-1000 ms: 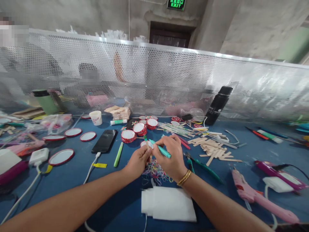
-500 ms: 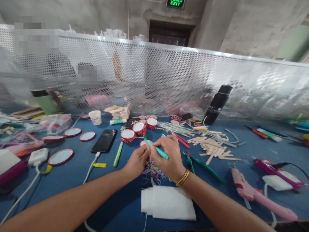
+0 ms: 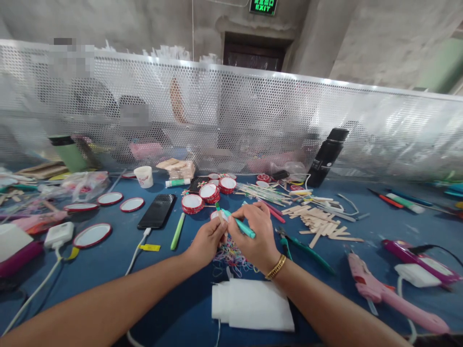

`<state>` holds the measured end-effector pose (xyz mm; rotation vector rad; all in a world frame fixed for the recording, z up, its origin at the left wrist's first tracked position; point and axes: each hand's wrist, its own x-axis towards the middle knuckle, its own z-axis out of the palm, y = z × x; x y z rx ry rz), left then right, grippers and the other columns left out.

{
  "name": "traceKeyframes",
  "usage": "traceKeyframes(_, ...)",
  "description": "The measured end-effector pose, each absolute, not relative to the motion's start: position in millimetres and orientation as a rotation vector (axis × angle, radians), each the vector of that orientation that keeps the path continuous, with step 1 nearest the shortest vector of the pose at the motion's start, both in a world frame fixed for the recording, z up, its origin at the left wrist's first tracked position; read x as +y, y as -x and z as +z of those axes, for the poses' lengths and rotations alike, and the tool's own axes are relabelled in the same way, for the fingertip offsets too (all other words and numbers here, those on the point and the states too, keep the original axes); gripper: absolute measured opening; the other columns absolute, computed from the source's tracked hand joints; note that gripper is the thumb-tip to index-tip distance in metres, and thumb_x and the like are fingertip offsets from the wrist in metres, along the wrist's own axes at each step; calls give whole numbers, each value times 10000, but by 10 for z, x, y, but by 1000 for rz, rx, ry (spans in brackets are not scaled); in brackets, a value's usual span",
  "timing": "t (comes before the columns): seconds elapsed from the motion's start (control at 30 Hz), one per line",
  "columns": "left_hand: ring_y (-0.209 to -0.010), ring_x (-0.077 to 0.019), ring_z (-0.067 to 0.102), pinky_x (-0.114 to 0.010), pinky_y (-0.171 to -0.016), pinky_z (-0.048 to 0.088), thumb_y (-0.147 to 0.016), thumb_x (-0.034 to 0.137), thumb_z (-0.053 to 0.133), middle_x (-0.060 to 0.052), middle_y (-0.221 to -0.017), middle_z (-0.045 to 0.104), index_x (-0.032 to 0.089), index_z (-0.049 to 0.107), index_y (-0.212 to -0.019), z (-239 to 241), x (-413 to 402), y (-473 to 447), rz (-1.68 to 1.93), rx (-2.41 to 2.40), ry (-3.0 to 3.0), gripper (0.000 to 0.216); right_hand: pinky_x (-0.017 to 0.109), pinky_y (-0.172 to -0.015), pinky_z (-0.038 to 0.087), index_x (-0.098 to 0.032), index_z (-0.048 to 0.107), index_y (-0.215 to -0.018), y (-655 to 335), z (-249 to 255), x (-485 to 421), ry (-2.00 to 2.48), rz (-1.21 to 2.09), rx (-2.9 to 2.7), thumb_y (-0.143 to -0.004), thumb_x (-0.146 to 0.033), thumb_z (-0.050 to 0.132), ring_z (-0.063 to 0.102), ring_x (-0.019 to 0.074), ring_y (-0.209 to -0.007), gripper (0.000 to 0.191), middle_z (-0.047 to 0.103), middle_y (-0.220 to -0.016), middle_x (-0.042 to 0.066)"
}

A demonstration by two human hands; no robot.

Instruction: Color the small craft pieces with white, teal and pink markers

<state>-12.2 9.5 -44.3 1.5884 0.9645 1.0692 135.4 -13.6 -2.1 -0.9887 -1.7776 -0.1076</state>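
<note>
Both bare forearms slant inward, the left forearm (image 3: pixel 97 300) from the lower left corner and the right forearm (image 3: pixel 336 300) from the lower right, converging near the middle. The left grip (image 3: pixel 207 240) is closed, thumb and forefinger pinched together at its inner side, with the left wrist (image 3: pixel 185 259) nearly straight. The right grip (image 3: pixel 255 236) is curled in a writing-like pinch, knuckles arched upward, fingertips turned toward the left and just beside it.

The left hand (image 3: pixel 207 239) holds a stick (image 3: pixel 220 215), the right hand (image 3: pixel 256 233) a pen (image 3: pixel 243 227). A glue gun (image 3: pixel 378 288) lies by the table's (image 3: pixel 173 303) front edge.
</note>
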Motion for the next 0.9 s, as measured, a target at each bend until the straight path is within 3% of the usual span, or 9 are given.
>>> traceKeyframes(0.17,-504,-88,345,-231,-481,264,-874,645,482,60,-581,436,199,455,-737,-472,102,121,1067,955,-1598,467,388,-883,342,-215,529,-716,-1373,-2,-116,984,-126,-1757,-864,-200,581,548,138,-637,157,605,-657,-39)
traceKeyframes(0.63,-521,-119,410,-244,-515,296,-913,531,459,39,-559,461,182,586,-733,-477,132,172,1120,1036,-1629,414,366,-818,360,-214,526,-708,-1431,-19,-63,971,-177,-1727,-878,-190,589,524,140,-630,183,591,-651,-35)
traceKeyframes(0.9,-723,-166,524,-274,-710,384,-941,393,436,-13,-705,581,185,618,-671,-391,138,198,1243,1080,-1949,387,378,-854,368,-218,555,-745,-1471,-19,-35,970,-197,-1715,-879,-213,604,558,146,-652,142,608,-670,-36)
